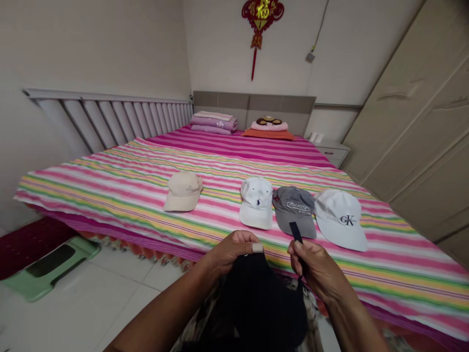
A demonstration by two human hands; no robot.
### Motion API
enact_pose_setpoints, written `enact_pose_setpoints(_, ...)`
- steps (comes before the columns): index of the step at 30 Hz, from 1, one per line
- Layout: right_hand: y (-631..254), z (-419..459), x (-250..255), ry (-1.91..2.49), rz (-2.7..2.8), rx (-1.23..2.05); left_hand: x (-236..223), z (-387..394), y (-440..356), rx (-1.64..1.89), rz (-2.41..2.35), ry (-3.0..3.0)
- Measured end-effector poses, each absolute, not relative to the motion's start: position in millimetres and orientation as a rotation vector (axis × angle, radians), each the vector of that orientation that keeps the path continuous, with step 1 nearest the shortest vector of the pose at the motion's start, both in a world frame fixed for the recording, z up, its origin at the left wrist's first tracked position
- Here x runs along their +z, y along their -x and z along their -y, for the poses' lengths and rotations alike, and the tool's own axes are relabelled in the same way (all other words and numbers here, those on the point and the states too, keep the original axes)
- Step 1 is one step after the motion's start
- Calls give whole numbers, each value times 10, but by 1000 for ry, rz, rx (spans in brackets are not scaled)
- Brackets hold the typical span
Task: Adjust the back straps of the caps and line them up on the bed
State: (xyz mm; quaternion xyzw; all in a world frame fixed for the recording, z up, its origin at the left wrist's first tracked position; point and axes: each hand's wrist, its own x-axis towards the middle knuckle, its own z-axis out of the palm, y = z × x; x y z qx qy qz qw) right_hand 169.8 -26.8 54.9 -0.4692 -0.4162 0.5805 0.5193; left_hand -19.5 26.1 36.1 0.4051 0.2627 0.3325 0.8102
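Note:
A black cap (262,298) is held between my two hands, low in front of me near the bed's edge. My left hand (240,249) pinches its edge with the thumb on top. In my right hand (311,264) is the cap's black strap (296,232), its loose end sticking up past the fingers. On the bed beyond lie a beige cap (183,191) at left, a white cap (256,203) with a small dark logo, a grey cap (295,210) with white lettering, and a white cap with CK letters (340,220) at right.
The caps lie on a striped bedspread (120,181). Folded bedding (214,123) and a pillow stack (269,128) are by the headboard (252,105). A green stool (54,266) stands on the tiled floor at left. A wardrobe (414,122) rises at right, beside a nightstand (333,151).

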Motion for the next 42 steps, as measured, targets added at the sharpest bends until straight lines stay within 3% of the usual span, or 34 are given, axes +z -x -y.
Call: enact_pose_setpoints(42, -1561, 299, 761, 1271, 1471, 1256, 423, -198, 158, 705, -613, -954)
